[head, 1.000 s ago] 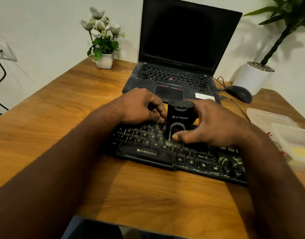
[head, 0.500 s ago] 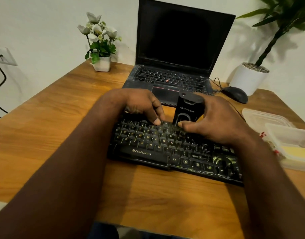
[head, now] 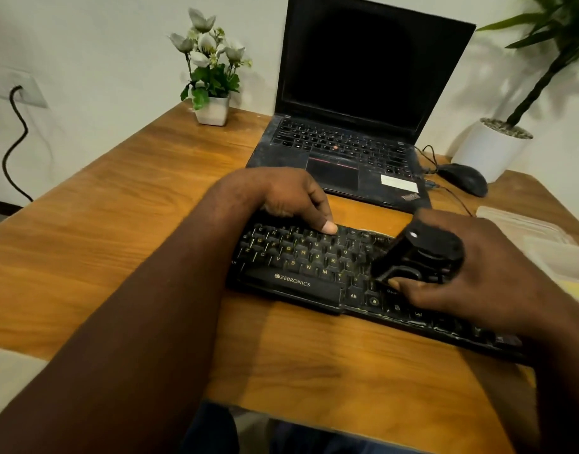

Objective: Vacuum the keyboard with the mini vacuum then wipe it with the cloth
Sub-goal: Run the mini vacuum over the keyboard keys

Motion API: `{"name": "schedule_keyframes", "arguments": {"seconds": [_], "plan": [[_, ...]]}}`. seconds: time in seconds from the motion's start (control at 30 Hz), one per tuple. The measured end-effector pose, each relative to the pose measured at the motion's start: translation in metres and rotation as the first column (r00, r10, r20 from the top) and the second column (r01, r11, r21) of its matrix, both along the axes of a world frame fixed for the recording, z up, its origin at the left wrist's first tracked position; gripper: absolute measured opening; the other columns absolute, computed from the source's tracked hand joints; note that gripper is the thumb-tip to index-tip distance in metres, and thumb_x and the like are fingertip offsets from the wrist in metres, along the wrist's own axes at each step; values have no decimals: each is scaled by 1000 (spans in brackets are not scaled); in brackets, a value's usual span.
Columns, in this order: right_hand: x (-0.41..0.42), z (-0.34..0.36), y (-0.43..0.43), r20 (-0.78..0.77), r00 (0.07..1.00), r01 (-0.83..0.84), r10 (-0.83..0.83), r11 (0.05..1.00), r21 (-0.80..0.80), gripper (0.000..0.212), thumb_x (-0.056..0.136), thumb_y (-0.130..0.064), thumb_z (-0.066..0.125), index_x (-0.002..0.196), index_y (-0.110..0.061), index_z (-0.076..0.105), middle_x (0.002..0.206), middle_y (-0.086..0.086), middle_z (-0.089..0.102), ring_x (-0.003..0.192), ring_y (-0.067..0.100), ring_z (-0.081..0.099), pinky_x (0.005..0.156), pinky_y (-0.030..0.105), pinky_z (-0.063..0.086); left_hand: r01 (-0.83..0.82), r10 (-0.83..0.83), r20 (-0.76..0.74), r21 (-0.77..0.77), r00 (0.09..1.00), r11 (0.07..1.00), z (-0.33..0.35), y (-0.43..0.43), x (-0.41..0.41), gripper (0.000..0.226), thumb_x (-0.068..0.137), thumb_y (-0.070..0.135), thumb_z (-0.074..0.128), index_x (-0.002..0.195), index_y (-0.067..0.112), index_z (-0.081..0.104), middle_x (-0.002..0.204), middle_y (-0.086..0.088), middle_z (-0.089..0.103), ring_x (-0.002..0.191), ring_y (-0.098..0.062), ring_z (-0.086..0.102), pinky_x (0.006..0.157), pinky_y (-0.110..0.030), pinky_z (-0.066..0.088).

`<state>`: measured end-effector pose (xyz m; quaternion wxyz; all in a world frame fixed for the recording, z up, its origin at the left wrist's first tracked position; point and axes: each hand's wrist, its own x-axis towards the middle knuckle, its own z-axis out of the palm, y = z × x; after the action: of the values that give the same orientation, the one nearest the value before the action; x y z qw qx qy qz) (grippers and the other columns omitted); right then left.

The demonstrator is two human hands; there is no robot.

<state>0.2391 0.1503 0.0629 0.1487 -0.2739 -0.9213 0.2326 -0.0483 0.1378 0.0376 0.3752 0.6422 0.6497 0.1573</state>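
The black Zebronics keyboard [head: 301, 257] lies flat on the wooden surface [head: 117, 224], slanting away to the right (yellowish legends on its keys). The black mini vacuum [head: 416, 253], gripped in the right hand [head: 478, 273], tilts over the right-hand keys, its lower end seemingly touching them.

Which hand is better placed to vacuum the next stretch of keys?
Right. The right hand grips the mini vacuum, tilted with its nozzle on the keyboard; the left hand only holds the keyboard's far edge.

Single head-worn view, forward and down, close above the keyboard [head: 298, 257].
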Motion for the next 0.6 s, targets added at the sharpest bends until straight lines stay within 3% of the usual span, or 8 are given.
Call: {"name": "schedule_keyframes", "arguments": {"seconds": [0.1,0.23,0.3,0.43,0.6], "plan": [[1,-6,-11,-21,997,82,-80,990,111,39,65,-39,89,89,-36,59,84,-13,66,73,7,63,57,35,54,-18,18,21,5,1000,1000,-1,0,1,25,84,37,82,103,20,81,87,19,77,87,2,68,98,-35,46],[-45,-21,-35,-90,996,37,-4,930,367,37,70,-46,83,86,-31,53,81,-20,54,69,5,48,60,26,35,-27,27,20,27,999,999,-3,1,-1,14,85,30,82,96,21,81,82,16,77,82,-2,68,96,-35,50],[-73,-26,-46,-120,992,6,46,917,399,40,70,-41,85,87,-35,49,82,-20,52,73,6,46,68,28,35,-37,37,-13,58,999,998,-3,3,-2,6,86,20,80,87,26,80,81,12,77,83,-6,68,92,-35,53],[-114,-30,-60,-102,988,-59,116,893,445,33,74,-38,79,92,-34,52,91,-20,52,85,4,46,87,35,38,7,2,-112,73,994,997,-6,8,-8,27,87,7,73,78,32,74,82,7,74,73,-8,64,78,-33,50],[-78,-22,-51,-19,999,-31,44,896,444,36,72,-43,81,91,-39,50,86,-24,50,79,-1,46,85,34,38,-14,17,-41,70,999,997,-9,8,-8,9,87,21,79,84,30,80,88,11,77,93,-13,71,94,-39,53]]}}
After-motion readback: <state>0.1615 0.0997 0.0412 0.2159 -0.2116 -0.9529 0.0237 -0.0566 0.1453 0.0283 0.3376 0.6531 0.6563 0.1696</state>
